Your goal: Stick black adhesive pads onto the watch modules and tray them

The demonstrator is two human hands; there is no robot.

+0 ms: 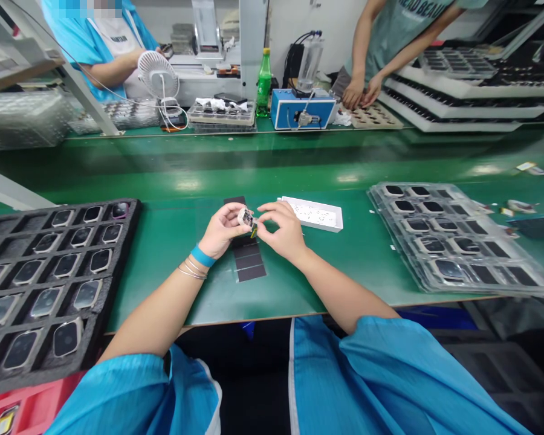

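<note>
Over the middle of the bench, my left hand is closed on an opened smartwatch case held tilted between thumb and fingers. Dark and metallic inner parts show in it, and a small yellow-and-black piece hangs at its lower edge. My right hand meets it from the right, thumb and index finger pinched at the case's edge; what lies between those fingertips is too small to tell. Below the hands lies a strip of black rectangular stickers. A white box with tiny dark bits stands just behind my right hand.
A black foam tray of smartwatches lies left, above a red tray. Stacked clear plastic trays with watches stand right. Across the bench are a fan, a green bottle, a blue machine and two people working.
</note>
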